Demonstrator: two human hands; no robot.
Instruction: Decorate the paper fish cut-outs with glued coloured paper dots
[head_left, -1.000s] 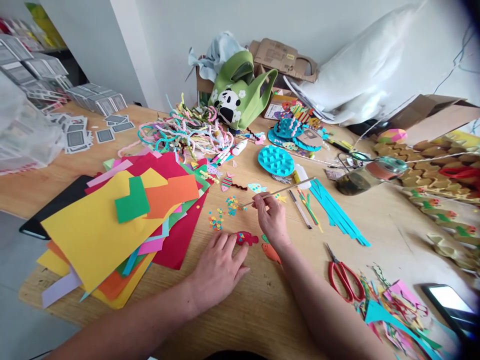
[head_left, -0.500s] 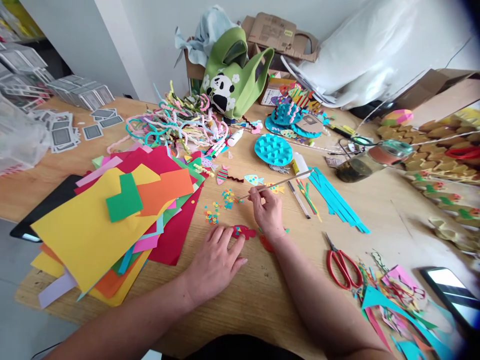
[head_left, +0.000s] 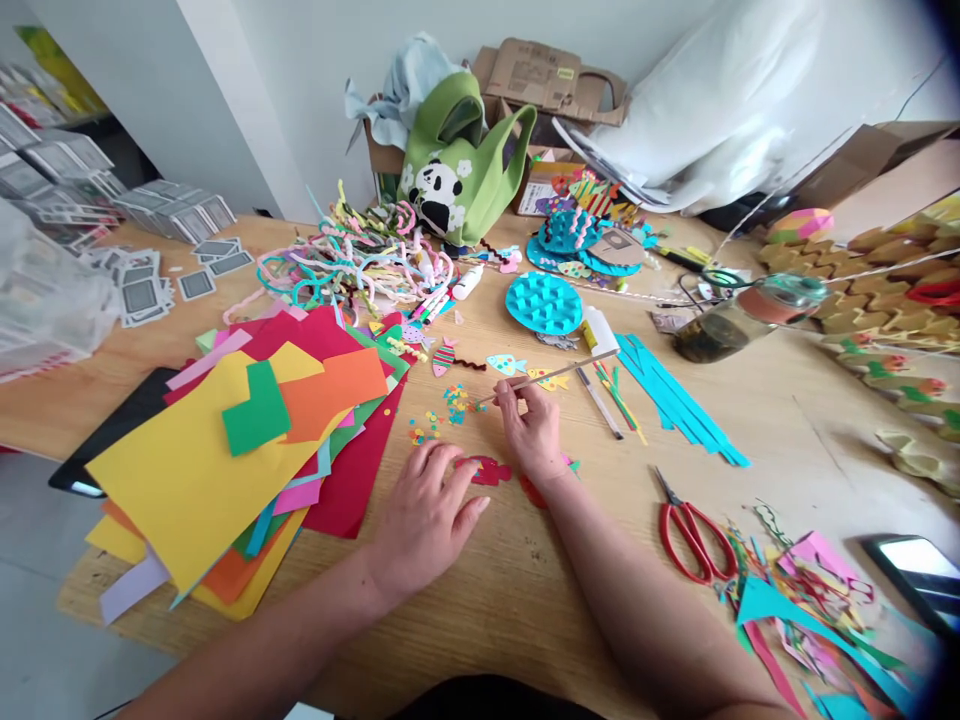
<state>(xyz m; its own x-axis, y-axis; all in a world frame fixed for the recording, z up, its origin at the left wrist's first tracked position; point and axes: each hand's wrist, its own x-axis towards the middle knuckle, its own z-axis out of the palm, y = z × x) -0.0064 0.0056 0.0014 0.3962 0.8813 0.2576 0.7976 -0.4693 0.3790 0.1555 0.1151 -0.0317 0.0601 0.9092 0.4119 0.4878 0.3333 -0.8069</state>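
Note:
Between the thumb and fingers of my right hand (head_left: 531, 428) is a thin stick (head_left: 570, 368), its tip at small colourful paper dots (head_left: 456, 402). My left hand (head_left: 427, 515) rests on the table with its fingers apart, fingertips at the left end of a red paper fish (head_left: 491, 471). Another red paper piece (head_left: 532, 491) is partly hidden under my right wrist. Beyond the dots lie a striped fish (head_left: 444, 357), a pale blue fish (head_left: 506, 364) and a yellow fish (head_left: 547, 379).
Coloured paper sheets (head_left: 180, 470) are stacked at left. Red-handled scissors (head_left: 694, 540), paper scraps (head_left: 817, 600) and a phone (head_left: 919, 575) lie at right. Farther back are blue strips (head_left: 675, 400), a glass jar (head_left: 750, 318), pipe cleaners (head_left: 360, 262) and a green bag (head_left: 469, 170).
My left hand has shifted slightly left, off part of the red fish. My right hand keeps the stick near the dots. The whole view has moved slightly.

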